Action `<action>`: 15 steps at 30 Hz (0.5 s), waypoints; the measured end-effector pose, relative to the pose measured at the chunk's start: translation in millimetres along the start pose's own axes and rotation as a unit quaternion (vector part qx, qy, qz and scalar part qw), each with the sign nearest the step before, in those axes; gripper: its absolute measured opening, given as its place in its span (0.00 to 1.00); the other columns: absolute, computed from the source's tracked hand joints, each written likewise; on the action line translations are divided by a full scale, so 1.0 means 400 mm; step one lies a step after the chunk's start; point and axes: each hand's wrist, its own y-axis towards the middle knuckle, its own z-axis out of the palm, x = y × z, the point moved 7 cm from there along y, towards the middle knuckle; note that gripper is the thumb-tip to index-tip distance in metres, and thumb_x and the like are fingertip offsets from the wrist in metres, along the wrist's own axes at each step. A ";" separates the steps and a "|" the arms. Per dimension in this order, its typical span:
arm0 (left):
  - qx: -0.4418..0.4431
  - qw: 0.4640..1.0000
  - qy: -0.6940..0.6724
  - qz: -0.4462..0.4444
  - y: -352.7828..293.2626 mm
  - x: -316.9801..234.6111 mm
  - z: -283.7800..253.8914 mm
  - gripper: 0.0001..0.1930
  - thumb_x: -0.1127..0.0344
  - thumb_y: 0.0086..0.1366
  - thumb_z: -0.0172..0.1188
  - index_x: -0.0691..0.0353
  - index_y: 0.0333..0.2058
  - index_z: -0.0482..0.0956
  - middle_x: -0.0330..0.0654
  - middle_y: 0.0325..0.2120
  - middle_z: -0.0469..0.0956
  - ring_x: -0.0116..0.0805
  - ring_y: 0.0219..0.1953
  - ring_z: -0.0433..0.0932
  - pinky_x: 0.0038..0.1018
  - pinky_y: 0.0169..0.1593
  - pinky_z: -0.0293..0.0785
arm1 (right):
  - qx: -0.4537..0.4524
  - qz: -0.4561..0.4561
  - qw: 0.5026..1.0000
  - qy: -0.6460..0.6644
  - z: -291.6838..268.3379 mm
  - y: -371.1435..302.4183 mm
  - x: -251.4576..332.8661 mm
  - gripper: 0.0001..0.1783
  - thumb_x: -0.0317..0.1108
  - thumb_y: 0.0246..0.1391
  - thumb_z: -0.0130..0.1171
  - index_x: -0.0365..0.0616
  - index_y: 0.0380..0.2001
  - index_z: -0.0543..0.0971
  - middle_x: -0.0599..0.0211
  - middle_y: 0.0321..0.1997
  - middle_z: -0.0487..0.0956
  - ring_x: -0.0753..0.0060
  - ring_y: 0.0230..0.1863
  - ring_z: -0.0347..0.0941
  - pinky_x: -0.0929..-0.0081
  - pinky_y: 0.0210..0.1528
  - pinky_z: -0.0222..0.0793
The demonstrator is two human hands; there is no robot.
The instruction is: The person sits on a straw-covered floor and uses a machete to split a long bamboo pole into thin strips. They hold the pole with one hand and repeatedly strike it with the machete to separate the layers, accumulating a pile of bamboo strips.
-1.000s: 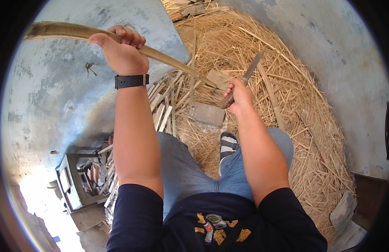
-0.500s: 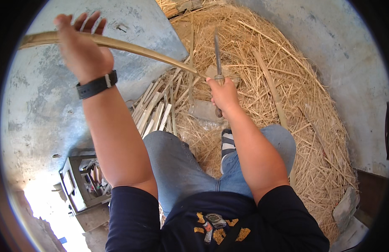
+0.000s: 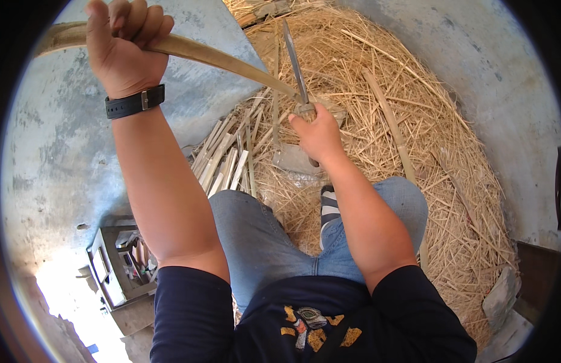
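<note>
My left hand (image 3: pixel 128 53), raised at the upper left with a dark watch on its wrist, is closed around a long pale bamboo strip (image 3: pixel 226 63). The strip slopes from the far left down toward the middle, where its end meets the knife near the guard. My right hand (image 3: pixel 321 134) is wrapped around the handle of a long knife (image 3: pixel 294 55), whose narrow grey blade points away and slightly left. Most of the handle is hidden in the fingers. Whether the edge has entered the bamboo I cannot tell.
Straw-like shavings (image 3: pixel 450 199) cover the floor between bluish-grey walls. Split pale sticks (image 3: pixel 223 157) lie in a pile left of a flat block (image 3: pixel 295 158). A longer bamboo piece (image 3: pixel 389 118) lies at the right. A cluttered cabinet (image 3: pixel 123 260) stands at the lower left.
My left hand has gone from loosely spread fingers to a closed grip on the bamboo strip, moving slightly farther away. The knife's blade has tilted left, against the strip's end.
</note>
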 end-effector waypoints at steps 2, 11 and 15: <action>0.035 0.999 -0.015 -0.019 0.009 -0.014 -0.026 0.28 0.39 0.55 0.69 0.49 0.17 0.64 0.27 0.14 0.50 0.24 0.19 0.47 0.25 0.27 0.46 | -0.020 -0.061 0.998 0.006 -0.008 -0.006 0.033 0.22 0.43 0.55 0.66 0.39 0.48 0.77 0.61 0.28 0.78 0.68 0.30 0.74 0.69 0.35 0.70; 0.013 1.000 0.022 0.014 -0.006 -0.003 0.021 0.28 0.43 0.58 0.68 0.50 0.16 0.61 0.29 0.14 0.48 0.25 0.19 0.46 0.27 0.27 0.44 | 0.031 0.076 0.989 -0.120 0.090 0.035 -0.265 0.24 0.33 0.51 0.63 0.33 0.50 0.74 0.43 0.48 0.81 0.49 0.50 0.79 0.60 0.52 0.74; -0.006 0.999 0.038 0.019 -0.013 -0.022 0.012 0.28 0.45 0.62 0.66 0.52 0.18 0.58 0.30 0.15 0.48 0.27 0.20 0.46 0.27 0.28 0.47 | 0.076 0.156 0.985 -0.020 0.120 0.037 -0.261 0.24 0.31 0.52 0.61 0.32 0.52 0.73 0.43 0.51 0.79 0.49 0.51 0.79 0.61 0.54 0.74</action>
